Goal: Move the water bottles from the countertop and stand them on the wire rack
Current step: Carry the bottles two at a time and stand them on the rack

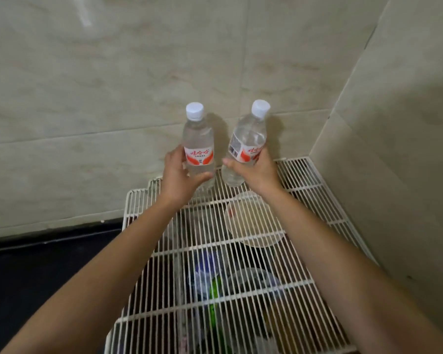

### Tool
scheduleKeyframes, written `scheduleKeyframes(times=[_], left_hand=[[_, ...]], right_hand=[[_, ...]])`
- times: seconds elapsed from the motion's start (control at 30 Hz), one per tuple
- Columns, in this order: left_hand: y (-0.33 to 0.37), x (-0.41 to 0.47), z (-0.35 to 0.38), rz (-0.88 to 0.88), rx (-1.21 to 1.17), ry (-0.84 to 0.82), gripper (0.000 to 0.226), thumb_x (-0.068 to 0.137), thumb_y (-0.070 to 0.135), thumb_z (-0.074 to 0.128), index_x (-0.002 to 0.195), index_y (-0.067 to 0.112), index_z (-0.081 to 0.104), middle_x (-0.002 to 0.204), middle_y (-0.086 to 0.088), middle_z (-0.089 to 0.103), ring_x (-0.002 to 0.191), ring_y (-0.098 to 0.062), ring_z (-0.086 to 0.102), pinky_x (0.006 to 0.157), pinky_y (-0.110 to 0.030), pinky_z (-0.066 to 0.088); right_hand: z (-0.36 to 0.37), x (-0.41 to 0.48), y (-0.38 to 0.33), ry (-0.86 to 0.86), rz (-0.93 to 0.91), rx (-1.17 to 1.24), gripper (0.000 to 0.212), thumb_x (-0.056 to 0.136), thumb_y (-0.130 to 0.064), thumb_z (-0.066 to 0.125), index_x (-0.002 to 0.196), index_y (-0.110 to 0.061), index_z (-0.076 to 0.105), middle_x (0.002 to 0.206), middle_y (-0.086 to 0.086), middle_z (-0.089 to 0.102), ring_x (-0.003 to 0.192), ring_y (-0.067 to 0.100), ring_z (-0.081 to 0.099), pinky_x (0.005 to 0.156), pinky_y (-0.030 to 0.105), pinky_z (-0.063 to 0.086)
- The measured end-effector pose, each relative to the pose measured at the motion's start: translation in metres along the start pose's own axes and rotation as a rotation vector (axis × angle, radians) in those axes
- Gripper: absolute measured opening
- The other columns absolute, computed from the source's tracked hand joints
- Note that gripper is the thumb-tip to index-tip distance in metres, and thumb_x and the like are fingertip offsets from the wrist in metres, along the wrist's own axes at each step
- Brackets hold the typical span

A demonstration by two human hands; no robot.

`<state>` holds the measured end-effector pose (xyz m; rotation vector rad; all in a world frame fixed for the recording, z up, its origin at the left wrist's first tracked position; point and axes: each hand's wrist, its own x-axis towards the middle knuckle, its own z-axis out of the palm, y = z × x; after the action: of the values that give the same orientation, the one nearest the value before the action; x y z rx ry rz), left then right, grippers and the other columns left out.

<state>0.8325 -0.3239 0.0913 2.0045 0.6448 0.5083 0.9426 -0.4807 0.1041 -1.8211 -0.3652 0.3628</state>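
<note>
Two clear water bottles with white caps and red-and-white labels are at the far edge of the white wire rack [241, 251]. My left hand [177, 177] grips the left bottle [198, 139] around its label; this bottle is upright with its base at the rack's back edge. My right hand [256, 172] holds the right bottle [248, 136], which tilts to the right, its base touching or just above the wires. Both bottles are close to the tiled wall.
Beige tiled walls [113, 98] meet in a corner at the right of the rack. A dark countertop [36, 277] lies to the left. Under the rack wires I see a white plate [253, 226], a bowl and coloured packets.
</note>
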Motion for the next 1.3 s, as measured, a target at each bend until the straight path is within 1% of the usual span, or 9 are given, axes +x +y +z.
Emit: scheduleKeyframes(times=[0.1, 0.3, 0.37, 0.47, 0.6, 0.9, 1.03, 1.17, 1.3], left_hand=[[-0.026, -0.015, 0.004, -0.014, 0.133, -0.144, 0.070, 0.083, 0.027, 0.080, 0.143, 0.026, 0.046, 0.141, 0.002, 0.055, 0.122, -0.012, 0.056, 0.108, -0.043, 0.050], [-0.040, -0.022, 0.009, 0.042, 0.191, -0.125, 0.054, 0.092, 0.040, 0.068, 0.142, 0.030, 0.048, 0.138, 0.004, 0.061, 0.123, -0.013, 0.058, 0.105, -0.044, 0.050], [-0.042, -0.022, 0.009, 0.056, 0.206, -0.120, 0.052, 0.094, 0.044, 0.064, 0.142, 0.031, 0.048, 0.138, 0.004, 0.060, 0.125, -0.015, 0.057, 0.106, -0.045, 0.050], [-0.044, -0.020, 0.012, 0.079, 0.215, -0.100, 0.053, 0.095, 0.045, 0.064, 0.143, 0.029, 0.048, 0.138, 0.005, 0.062, 0.125, -0.015, 0.058, 0.105, -0.047, 0.050], [-0.047, -0.018, 0.016, 0.065, 0.209, -0.076, 0.056, 0.093, 0.045, 0.066, 0.143, 0.027, 0.048, 0.137, 0.008, 0.063, 0.123, -0.011, 0.059, 0.105, -0.040, 0.051], [-0.059, -0.013, 0.018, 0.055, 0.240, -0.052, 0.059, 0.091, 0.059, 0.060, 0.143, 0.035, 0.046, 0.138, 0.007, 0.062, 0.127, -0.014, 0.058, 0.104, -0.048, 0.052], [-0.054, -0.015, 0.017, 0.053, 0.237, -0.047, 0.058, 0.092, 0.054, 0.062, 0.144, 0.036, 0.044, 0.138, 0.006, 0.062, 0.127, -0.016, 0.058, 0.104, -0.049, 0.051], [-0.040, -0.020, 0.012, -0.001, 0.238, -0.077, 0.062, 0.091, 0.053, 0.064, 0.146, 0.037, 0.041, 0.139, 0.005, 0.062, 0.126, -0.018, 0.059, 0.104, -0.050, 0.052], [-0.021, -0.022, -0.001, -0.032, 0.261, -0.119, 0.066, 0.094, 0.036, 0.067, 0.153, 0.026, 0.038, 0.148, -0.002, 0.055, 0.134, -0.025, 0.053, 0.111, -0.050, 0.045]], right_hand=[[-0.005, 0.001, 0.013, -0.107, 0.010, -0.143, 0.082, 0.071, -0.029, 0.091, 0.141, -0.023, 0.048, 0.134, -0.004, 0.064, 0.112, 0.011, 0.059, 0.100, 0.036, 0.048], [0.004, 0.002, 0.034, -0.221, -0.018, -0.249, 0.083, 0.078, -0.018, 0.087, 0.148, -0.025, 0.044, 0.140, -0.004, 0.061, 0.119, 0.009, 0.057, 0.103, 0.034, 0.047], [0.007, 0.000, 0.044, -0.187, -0.020, -0.231, 0.081, 0.080, -0.021, 0.086, 0.149, -0.024, 0.043, 0.141, -0.004, 0.061, 0.125, 0.012, 0.057, 0.102, 0.035, 0.046], [0.014, -0.002, 0.053, -0.068, -0.046, -0.216, 0.074, 0.078, -0.029, 0.087, 0.144, -0.023, 0.053, 0.130, -0.004, 0.069, 0.114, 0.012, 0.064, 0.099, 0.036, 0.052], [0.038, -0.004, 0.057, 0.120, -0.090, -0.414, 0.074, 0.071, -0.051, 0.084, 0.137, -0.030, 0.058, 0.120, -0.009, 0.072, 0.107, 0.013, 0.066, 0.089, 0.037, 0.058], [0.032, -0.001, 0.066, 0.057, -0.138, -0.441, 0.070, 0.076, -0.052, 0.073, 0.139, -0.028, 0.056, 0.125, -0.008, 0.068, 0.112, 0.014, 0.064, 0.096, 0.043, 0.057], [0.031, -0.003, 0.062, 0.029, -0.102, -0.434, 0.076, 0.076, -0.055, 0.072, 0.145, -0.032, 0.050, 0.130, -0.008, 0.067, 0.118, 0.016, 0.064, 0.100, 0.042, 0.055], [0.023, -0.004, 0.045, -0.069, -0.033, -0.418, 0.085, 0.083, -0.034, 0.081, 0.155, -0.028, 0.035, 0.140, -0.002, 0.062, 0.130, 0.022, 0.057, 0.109, 0.047, 0.048], [0.010, -0.014, 0.030, 0.011, -0.088, -0.548, 0.091, 0.094, -0.029, 0.070, 0.162, -0.023, 0.011, 0.160, 0.007, 0.039, 0.145, 0.030, 0.041, 0.115, 0.045, 0.038]])
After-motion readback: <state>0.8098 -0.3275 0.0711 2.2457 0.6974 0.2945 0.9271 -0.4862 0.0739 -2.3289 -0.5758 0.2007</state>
